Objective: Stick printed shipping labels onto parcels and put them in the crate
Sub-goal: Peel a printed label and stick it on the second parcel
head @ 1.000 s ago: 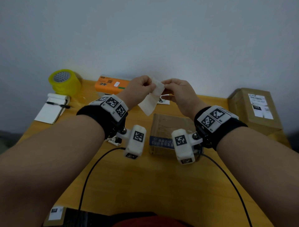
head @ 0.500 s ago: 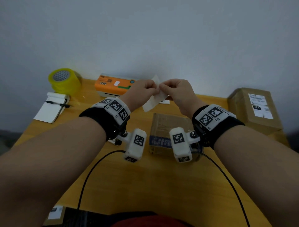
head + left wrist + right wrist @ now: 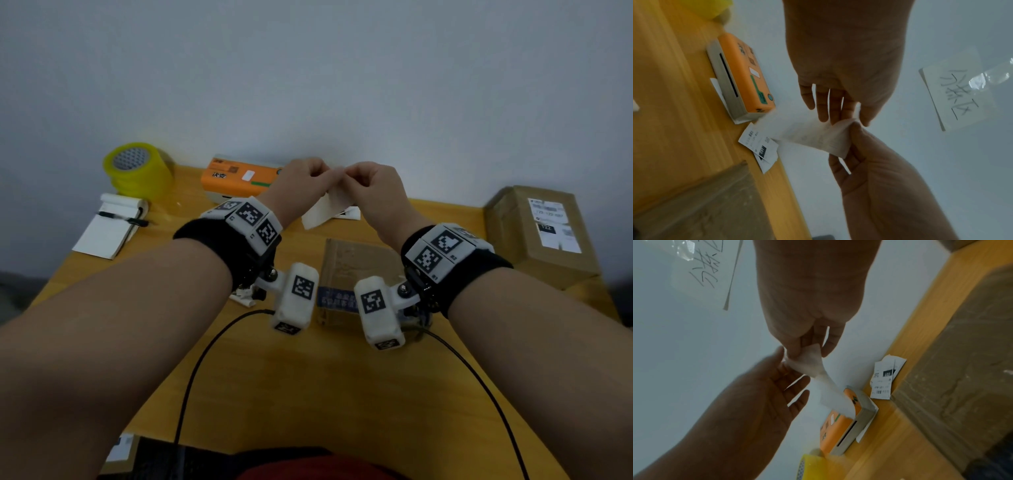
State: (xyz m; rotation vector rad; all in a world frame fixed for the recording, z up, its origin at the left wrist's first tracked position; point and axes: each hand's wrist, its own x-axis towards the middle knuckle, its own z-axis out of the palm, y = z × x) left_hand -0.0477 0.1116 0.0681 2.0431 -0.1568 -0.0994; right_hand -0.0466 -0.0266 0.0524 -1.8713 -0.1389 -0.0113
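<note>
Both hands pinch one white label at its upper corner, above the far part of the yellow table. Left hand holds it with thumb and fingertips, and right hand holds the same corner from the other side, so the fingertips almost touch. From this grip the label hangs down and toward the left hand, curved, with its free end in the air over the orange printer. Below the wrists a flat brown parcel lies on the table, apart from the label. More printed labels lie near the printer
</note>
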